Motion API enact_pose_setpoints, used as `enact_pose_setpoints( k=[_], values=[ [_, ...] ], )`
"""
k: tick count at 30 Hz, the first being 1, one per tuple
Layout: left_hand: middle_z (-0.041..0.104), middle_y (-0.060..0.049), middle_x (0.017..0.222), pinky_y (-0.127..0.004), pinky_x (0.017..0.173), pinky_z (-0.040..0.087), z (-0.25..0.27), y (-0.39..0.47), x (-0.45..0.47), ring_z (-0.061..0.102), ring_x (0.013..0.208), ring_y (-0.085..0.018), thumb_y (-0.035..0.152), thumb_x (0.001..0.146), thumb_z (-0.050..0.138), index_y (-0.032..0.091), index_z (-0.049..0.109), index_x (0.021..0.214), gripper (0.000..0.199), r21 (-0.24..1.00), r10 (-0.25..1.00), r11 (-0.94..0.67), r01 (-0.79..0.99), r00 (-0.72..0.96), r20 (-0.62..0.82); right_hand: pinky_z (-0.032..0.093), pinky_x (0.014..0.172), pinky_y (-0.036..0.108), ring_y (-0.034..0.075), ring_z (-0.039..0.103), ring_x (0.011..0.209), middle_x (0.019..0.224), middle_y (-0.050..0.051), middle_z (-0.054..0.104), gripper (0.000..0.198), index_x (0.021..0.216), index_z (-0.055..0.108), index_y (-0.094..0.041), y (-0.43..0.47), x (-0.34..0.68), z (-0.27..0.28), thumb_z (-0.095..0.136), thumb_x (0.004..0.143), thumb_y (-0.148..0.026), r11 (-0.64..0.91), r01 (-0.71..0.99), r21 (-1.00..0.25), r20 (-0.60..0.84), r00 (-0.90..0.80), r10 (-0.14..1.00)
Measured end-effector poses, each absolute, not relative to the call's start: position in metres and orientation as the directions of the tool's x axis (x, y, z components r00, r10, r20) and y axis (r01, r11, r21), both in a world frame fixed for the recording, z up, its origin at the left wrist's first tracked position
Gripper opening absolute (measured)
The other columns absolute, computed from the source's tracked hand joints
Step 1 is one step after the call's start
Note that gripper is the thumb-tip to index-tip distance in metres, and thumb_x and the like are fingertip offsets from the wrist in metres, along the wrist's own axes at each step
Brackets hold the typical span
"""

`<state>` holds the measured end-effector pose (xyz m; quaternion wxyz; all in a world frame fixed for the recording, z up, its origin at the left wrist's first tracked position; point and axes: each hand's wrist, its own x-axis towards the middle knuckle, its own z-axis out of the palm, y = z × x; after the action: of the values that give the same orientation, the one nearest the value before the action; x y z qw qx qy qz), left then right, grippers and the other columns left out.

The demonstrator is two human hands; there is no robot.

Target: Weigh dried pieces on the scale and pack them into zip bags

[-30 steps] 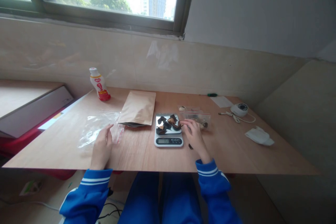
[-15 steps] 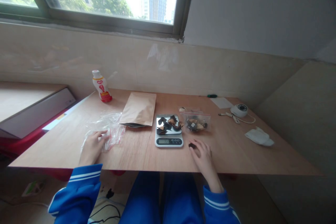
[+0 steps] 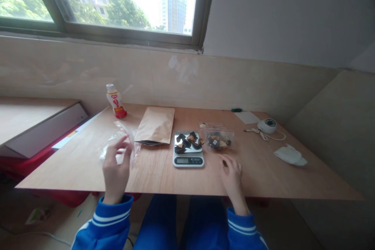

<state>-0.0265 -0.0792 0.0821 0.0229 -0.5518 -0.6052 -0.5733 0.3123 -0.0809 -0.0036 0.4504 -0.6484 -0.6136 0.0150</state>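
Observation:
My left hand [image 3: 115,168] is raised over the table's front left, and its fingers pinch an empty clear zip bag [image 3: 120,140] with a red seal strip. My right hand [image 3: 232,175] rests at the front edge, right of a small digital scale [image 3: 188,159]. Its fingertips are closed on a small dark piece [image 3: 225,163]. Several dark and orange dried pieces [image 3: 188,141] lie on the scale's plate. A filled clear bag [image 3: 219,140] lies just right of the scale.
A brown paper pouch [image 3: 155,125] lies left of the scale, with a small drink bottle [image 3: 116,101] behind it. At the right are a white round device with a cable [image 3: 266,125], a crumpled white cloth [image 3: 290,155], a paper sheet [image 3: 247,117] and a green pen [image 3: 236,110].
My left hand has lifted the clear bag off the table. My right hand left the scale, came down to the dark piece near the front edge and closed on it.

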Motion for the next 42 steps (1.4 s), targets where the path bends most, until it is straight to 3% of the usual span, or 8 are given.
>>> enact_pose_setpoints(
  k=[5, 10, 16, 20, 23, 25, 37, 42],
  values=[
    [0.059, -0.005, 0.093, -0.029, 0.077, 0.051, 0.067, -0.09, 0.046, 0.06, 0.086, -0.016, 0.029, 0.091, 0.044, 0.026, 0.059, 0.119, 0.032, 0.641, 0.777, -0.492, 0.589, -0.035, 0.628, 0.048, 0.087, 0.036, 0.023, 0.058, 0.107, 0.113, 0.009, 0.063, 0.033, 0.11, 0.062, -0.024, -0.098, 0.234, 0.053, 0.039, 0.094, -0.042, 0.286, 0.303, -0.909, 0.304, 0.013, 0.953],
    [0.058, -0.005, 0.095, -0.024, 0.075, 0.052, 0.055, -0.097, 0.069, 0.061, 0.089, -0.014, 0.022, 0.091, 0.045, 0.028, 0.057, 0.121, 0.033, 0.675, 0.787, -0.539, 0.504, 0.016, 0.617, 0.051, 0.068, 0.029, 0.018, 0.065, 0.073, 0.079, 0.004, 0.068, 0.025, 0.091, 0.062, -0.019, -0.102, 0.192, 0.057, 0.053, 0.087, -0.043, 0.159, 0.11, -0.981, 0.157, -0.028, 0.987],
    [0.058, -0.003, 0.091, -0.03, 0.079, 0.047, 0.063, -0.087, 0.037, 0.056, 0.089, -0.017, 0.025, 0.09, 0.048, 0.024, 0.063, 0.104, 0.021, 0.668, 0.645, -0.436, 0.603, -0.308, 0.699, 0.049, 0.064, 0.028, 0.017, 0.062, 0.07, 0.076, 0.003, 0.066, 0.019, 0.082, 0.062, -0.02, -0.072, 0.226, 0.054, 0.053, 0.086, -0.037, 0.213, 0.313, -0.926, 0.229, 0.014, 0.973],
    [0.058, -0.003, 0.09, -0.03, 0.077, 0.048, 0.061, -0.086, 0.028, 0.056, 0.089, -0.017, 0.031, 0.089, 0.048, 0.024, 0.063, 0.101, 0.021, 0.721, 0.695, -0.37, 0.586, -0.34, 0.633, 0.047, 0.076, 0.033, 0.02, 0.059, 0.082, 0.085, 0.005, 0.065, 0.015, 0.084, 0.063, -0.02, -0.003, 0.265, 0.071, 0.05, 0.087, -0.028, 0.348, 0.663, -0.663, 0.431, -0.042, 0.901],
    [0.06, -0.003, 0.093, -0.029, 0.074, 0.049, 0.054, -0.091, 0.027, 0.058, 0.089, -0.018, 0.034, 0.09, 0.047, 0.024, 0.063, 0.102, 0.022, 0.756, 0.74, -0.341, 0.559, -0.337, 0.582, 0.044, 0.084, 0.037, 0.023, 0.057, 0.092, 0.092, 0.007, 0.066, 0.008, 0.084, 0.065, -0.02, 0.045, 0.278, 0.069, 0.057, 0.082, -0.02, 0.338, 0.847, -0.41, 0.342, -0.201, 0.918],
    [0.061, -0.004, 0.094, -0.029, 0.075, 0.049, 0.05, -0.095, 0.027, 0.058, 0.092, -0.018, 0.035, 0.089, 0.047, 0.025, 0.063, 0.102, 0.023, 0.768, 0.749, -0.328, 0.549, -0.345, 0.566, 0.042, 0.086, 0.037, 0.023, 0.056, 0.093, 0.091, 0.007, 0.066, 0.004, 0.08, 0.066, -0.02, 0.063, 0.278, 0.062, 0.063, 0.077, -0.017, 0.335, 0.877, -0.343, 0.299, -0.237, 0.925],
    [0.063, -0.003, 0.097, -0.027, 0.069, 0.05, 0.046, -0.098, 0.017, 0.059, 0.087, -0.017, 0.041, 0.086, 0.053, 0.025, 0.064, 0.101, 0.025, 0.821, 0.796, -0.291, 0.491, -0.352, 0.493, 0.042, 0.082, 0.037, 0.026, 0.057, 0.093, 0.089, 0.01, 0.069, 0.011, 0.073, 0.068, -0.019, 0.074, 0.268, 0.052, 0.059, 0.08, -0.015, 0.24, 0.923, -0.299, 0.298, -0.149, 0.943],
    [0.061, -0.003, 0.095, -0.028, 0.074, 0.049, 0.049, -0.1, 0.016, 0.059, 0.091, -0.018, 0.037, 0.087, 0.053, 0.024, 0.064, 0.091, 0.018, 0.787, 0.795, -0.323, 0.525, -0.301, 0.527, 0.043, 0.086, 0.042, 0.028, 0.056, 0.099, 0.102, 0.012, 0.066, 0.015, 0.094, 0.067, -0.019, 0.039, 0.267, 0.079, 0.058, 0.082, -0.02, 0.242, 0.888, -0.391, 0.358, -0.095, 0.929]
  ],
)
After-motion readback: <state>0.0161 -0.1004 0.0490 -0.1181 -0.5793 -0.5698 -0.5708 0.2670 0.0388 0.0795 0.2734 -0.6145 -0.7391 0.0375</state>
